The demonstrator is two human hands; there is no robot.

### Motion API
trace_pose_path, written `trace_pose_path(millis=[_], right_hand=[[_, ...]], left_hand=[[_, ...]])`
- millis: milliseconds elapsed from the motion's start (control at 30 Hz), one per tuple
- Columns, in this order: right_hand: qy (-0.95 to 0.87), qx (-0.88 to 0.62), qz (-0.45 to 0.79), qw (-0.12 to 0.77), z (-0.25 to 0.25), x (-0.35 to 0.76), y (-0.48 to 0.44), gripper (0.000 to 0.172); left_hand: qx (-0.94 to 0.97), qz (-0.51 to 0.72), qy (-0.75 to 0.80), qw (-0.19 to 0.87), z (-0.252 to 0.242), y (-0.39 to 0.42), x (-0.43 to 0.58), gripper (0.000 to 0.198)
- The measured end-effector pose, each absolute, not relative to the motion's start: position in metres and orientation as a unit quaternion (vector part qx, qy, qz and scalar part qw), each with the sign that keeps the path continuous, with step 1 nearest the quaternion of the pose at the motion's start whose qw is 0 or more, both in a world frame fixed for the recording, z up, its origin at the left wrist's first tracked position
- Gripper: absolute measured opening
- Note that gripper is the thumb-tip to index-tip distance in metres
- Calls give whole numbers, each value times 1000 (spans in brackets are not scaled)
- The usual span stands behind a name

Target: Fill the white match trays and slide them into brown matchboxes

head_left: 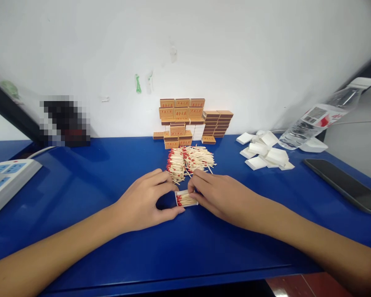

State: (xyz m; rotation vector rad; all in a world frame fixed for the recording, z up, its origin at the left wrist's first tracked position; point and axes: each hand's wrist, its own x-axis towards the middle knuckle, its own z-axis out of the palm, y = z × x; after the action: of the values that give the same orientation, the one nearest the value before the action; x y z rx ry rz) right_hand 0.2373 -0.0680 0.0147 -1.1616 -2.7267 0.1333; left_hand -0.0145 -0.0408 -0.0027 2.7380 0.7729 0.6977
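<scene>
A small white matchbox tray (177, 199) lies on the blue table, filled with red-headed matches (185, 200). My left hand (145, 200) curves around its left end, thumb at the near edge and fingertips at the far edge. At the right end, my right hand (214, 194) has its fingers pinched together over the plain ends of the matches; the fingertips partly hide what they grip. Just beyond both hands lies a loose heap of matches (199, 159), with most of the red heads towards the left.
Matchboxes (181, 113) are stacked against the wall behind the heap. Several white empty trays (276, 156) lie at the right, near a tilted plastic bottle (321, 115) and a black phone (343, 183). A power strip (12, 181) stands at the left edge.
</scene>
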Motion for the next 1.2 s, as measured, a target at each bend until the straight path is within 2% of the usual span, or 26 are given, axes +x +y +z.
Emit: trace_pose_path(millis=[167, 300, 567, 667, 967, 1200], right_hand=[[-914, -368, 104, 133, 13, 242, -64, 13], [-913, -364, 130, 130, 15, 244, -62, 12], [-879, -430, 62, 195, 16, 257, -46, 9], [-871, -458, 51, 168, 13, 268, -35, 7], [-888, -440, 94, 96, 11, 273, -29, 12], [-885, -447, 71, 106, 10, 281, -25, 11]], left_hand=[[929, 249, 257, 95, -3, -41, -14, 27], [928, 253, 258, 91, -2, -40, -14, 27], [928, 257, 251, 98, -2, -42, -14, 26], [925, 284, 235, 94, -1, -43, -14, 26], [930, 243, 253, 108, -3, -41, -16, 28], [931, 244, 252, 99, -4, -41, -17, 29]])
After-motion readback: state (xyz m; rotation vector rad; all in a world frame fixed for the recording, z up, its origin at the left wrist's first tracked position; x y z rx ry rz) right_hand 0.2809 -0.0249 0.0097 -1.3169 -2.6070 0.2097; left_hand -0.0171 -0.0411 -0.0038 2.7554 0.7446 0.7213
